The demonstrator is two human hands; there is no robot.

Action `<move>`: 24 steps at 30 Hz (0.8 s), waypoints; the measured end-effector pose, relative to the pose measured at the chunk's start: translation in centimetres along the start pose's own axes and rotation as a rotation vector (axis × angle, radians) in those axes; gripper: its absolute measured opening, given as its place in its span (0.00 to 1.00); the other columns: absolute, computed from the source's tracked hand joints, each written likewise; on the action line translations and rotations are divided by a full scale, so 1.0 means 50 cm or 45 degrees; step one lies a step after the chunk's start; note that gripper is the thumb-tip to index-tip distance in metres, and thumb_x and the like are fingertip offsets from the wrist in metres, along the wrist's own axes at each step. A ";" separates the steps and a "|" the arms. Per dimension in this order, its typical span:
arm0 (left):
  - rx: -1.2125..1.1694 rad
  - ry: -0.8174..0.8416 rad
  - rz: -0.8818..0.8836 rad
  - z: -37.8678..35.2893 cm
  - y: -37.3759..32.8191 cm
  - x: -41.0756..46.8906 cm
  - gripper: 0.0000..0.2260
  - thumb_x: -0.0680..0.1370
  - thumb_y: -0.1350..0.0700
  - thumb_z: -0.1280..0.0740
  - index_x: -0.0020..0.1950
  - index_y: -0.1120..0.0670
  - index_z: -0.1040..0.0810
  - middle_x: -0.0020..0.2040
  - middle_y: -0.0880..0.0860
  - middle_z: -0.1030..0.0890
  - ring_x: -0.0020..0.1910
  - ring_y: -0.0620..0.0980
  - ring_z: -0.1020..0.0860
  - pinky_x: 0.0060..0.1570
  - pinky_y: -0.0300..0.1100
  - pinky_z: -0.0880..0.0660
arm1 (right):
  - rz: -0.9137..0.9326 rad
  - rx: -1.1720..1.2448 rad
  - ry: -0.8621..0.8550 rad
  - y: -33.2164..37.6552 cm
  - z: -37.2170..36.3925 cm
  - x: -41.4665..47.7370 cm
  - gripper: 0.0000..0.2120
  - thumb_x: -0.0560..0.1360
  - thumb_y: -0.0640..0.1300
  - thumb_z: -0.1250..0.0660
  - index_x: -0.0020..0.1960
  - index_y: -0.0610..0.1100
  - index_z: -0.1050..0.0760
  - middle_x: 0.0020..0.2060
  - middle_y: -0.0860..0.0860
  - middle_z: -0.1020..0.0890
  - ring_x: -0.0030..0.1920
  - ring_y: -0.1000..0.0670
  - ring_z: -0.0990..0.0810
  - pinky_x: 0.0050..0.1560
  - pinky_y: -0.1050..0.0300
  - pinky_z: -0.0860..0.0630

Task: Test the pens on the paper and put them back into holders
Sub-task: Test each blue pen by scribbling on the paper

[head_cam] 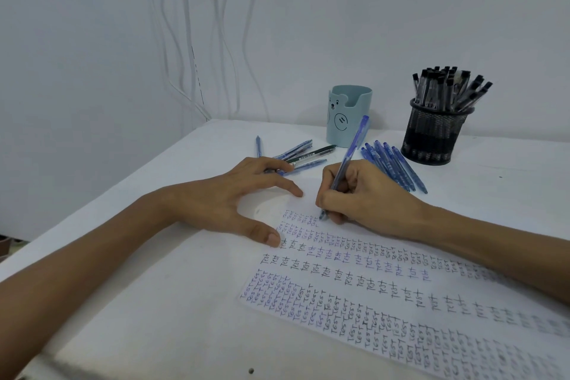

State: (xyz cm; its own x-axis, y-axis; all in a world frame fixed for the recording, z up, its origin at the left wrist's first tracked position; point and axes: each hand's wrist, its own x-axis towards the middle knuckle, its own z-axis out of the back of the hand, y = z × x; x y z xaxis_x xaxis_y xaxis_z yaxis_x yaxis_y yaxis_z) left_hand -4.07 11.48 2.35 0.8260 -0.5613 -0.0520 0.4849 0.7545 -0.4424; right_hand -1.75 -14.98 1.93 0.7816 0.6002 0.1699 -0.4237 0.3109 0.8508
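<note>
Well, the right hand (pixel 364 194) is wrapped round a blue pen (pixel 345 163) in a writing grip, with the tip down on the paper (pixel 401 302) by the top row of small words. The left hand (pixel 234 197) is spread and relaxed, holding nothing, its thumb pinning the sheet's edge. If that thumb lifts, I'd expect the sheet to skid under the stroke. The right forearm lies across written rows, so fresh ink could smear. The loose blue pens (pixel 398 166) sit just beside the writing hand, and a nudge might roll them into the mixed bunch (pixel 303 154) by the left fingers, muddling tested with untested. The black mesh holder (pixel 438 133) looks crammed, while the bear-faced holder (pixel 348 114) shows no pens above its rim. The surface (pixel 154 287) is plain white, set against a bare pale wall (pixel 401 9), with white cables (pixel 185 40) hanging down behind.
</note>
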 end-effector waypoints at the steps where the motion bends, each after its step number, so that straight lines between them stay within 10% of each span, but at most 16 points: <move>1: 0.001 0.001 0.001 0.000 -0.001 0.000 0.32 0.71 0.36 0.23 0.72 0.28 0.31 0.78 0.31 0.45 0.80 0.32 0.51 0.76 0.35 0.48 | -0.003 0.001 -0.011 0.000 0.000 0.000 0.07 0.75 0.36 0.30 0.38 0.37 0.22 0.29 0.41 0.19 0.30 0.48 0.26 0.34 0.57 0.29; 24: -0.002 0.007 -0.002 0.001 0.000 -0.001 0.32 0.71 0.37 0.23 0.72 0.27 0.32 0.78 0.30 0.45 0.80 0.32 0.51 0.75 0.34 0.47 | 0.012 -0.066 -0.007 0.003 -0.002 -0.001 0.07 0.74 0.37 0.29 0.37 0.40 0.22 0.28 0.45 0.19 0.30 0.49 0.25 0.36 0.54 0.27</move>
State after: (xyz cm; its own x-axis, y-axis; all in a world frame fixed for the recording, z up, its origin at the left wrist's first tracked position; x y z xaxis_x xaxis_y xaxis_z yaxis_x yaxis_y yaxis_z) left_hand -4.09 11.53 2.38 0.8237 -0.5642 -0.0564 0.4855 0.7532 -0.4437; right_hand -1.90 -14.89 1.99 0.7798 0.5994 0.1809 -0.4544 0.3430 0.8221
